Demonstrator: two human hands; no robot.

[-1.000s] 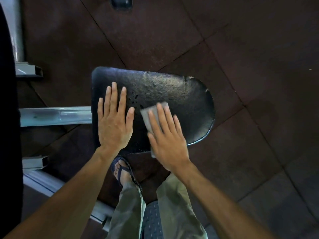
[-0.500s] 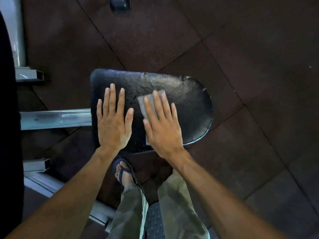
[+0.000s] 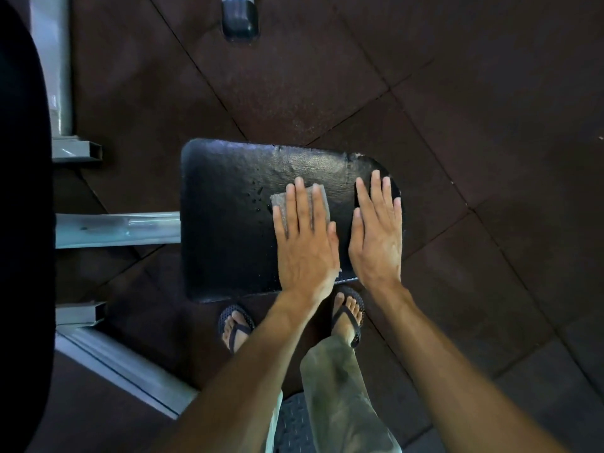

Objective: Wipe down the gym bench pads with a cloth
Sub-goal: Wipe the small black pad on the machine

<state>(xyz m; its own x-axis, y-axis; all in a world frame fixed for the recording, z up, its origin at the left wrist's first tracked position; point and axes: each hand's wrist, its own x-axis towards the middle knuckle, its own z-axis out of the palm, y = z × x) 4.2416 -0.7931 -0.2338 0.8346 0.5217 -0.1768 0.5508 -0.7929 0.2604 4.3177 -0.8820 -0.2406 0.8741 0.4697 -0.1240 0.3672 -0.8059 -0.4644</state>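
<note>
Your left grip (image 3: 305, 243) is lying flat and spread, pinching nothing, the palm and fingers pressing the grey cloth (image 3: 278, 199) down against the black bench pad (image 3: 228, 223). Only a corner and one edge of the cloth are showing from under your fingers. It is sitting a little right of the pad's middle. A flat palm looks like the choice here because it is spreading pressure over the whole cloth instead of bunching it.

Your right grip (image 3: 376, 237) is resting bare, just beside the left, fingers spread over the pad's rounded right end. It is probably steadying the pad and taking your weight as you are leaning over.

The pad's cover is looking creased and glossy along the far side, with a scuffed patch (image 3: 354, 155) at the far right corner. A few droplets (image 3: 258, 194) are sitting just left of the cloth, so that half likely needs a pass yet.

A pale steel tube (image 3: 117, 225) is carrying the pad from the left, with more frame members above and below it. You are standing in sandals (image 3: 235, 325) at the pad's near edge, on dark rubber floor tiles (image 3: 457, 125) in dim light. A capped post (image 3: 240, 21) is showing at the top, well apart from the pad.
</note>
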